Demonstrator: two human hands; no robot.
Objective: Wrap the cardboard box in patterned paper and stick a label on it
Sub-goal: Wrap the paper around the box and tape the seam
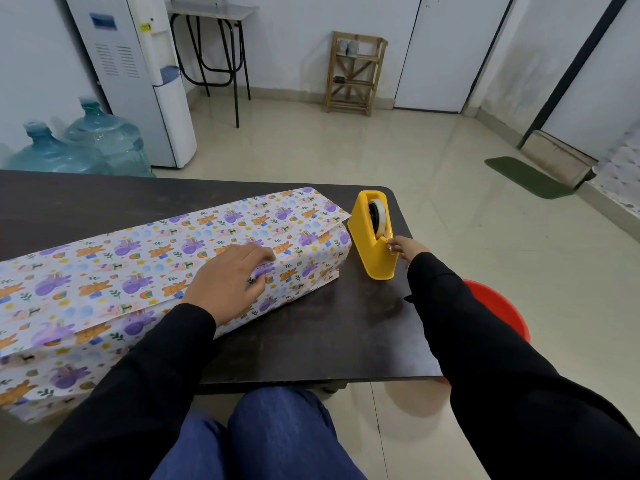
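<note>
No text can be read. The cooler, far beyond the left hand, bears a blue panel and a small yellow sticker, both too small to make out. The paper under that hand shows pictures only.

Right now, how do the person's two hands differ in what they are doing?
The left hand rests on the wrapped box, pressing the patterned paper down; the right hand is off the box, pinching the tape end at the yellow dispenser. The left hand's fingers lie on the paper, the right hand's curl together. Both come from black sleeves.
</note>
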